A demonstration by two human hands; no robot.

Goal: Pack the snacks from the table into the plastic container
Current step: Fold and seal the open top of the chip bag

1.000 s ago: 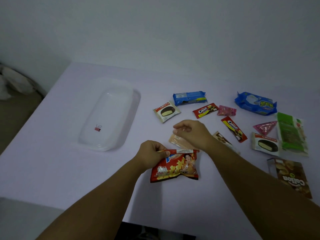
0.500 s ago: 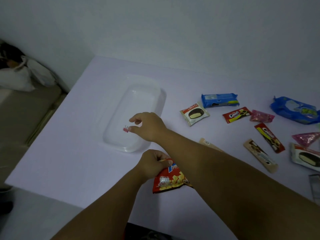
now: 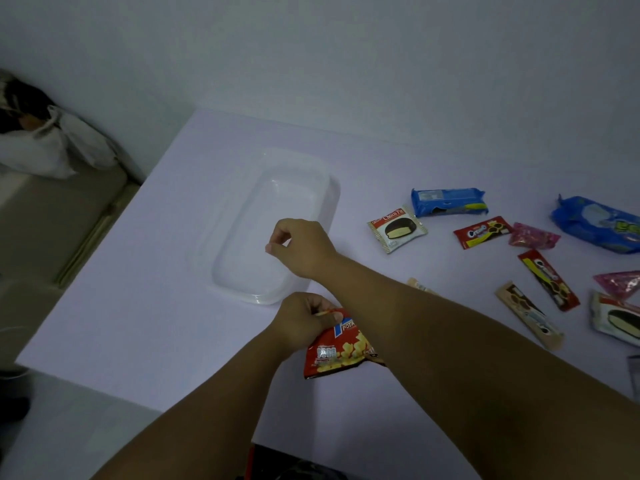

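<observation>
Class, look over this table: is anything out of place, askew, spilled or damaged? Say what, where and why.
Nothing stands out. The plastic container sits flat and empty, the loose snacks such as the Choco Pie lie sealed beside it, and the left hand grips the red potato snack bag. Nothing is spilled or torn.

My left hand (image 3: 304,325) is curled tight in a pinch; my right hand (image 3: 301,247) reaches across it, fingers loosely curled, thumb and forefinger nearly meeting.

Both forearms come in bare, no sleeves anywhere in view. The left hand (image 3: 301,323) wears no ring, no glove; same for the right hand (image 3: 303,247), with its wrist free of watch or band.
</observation>
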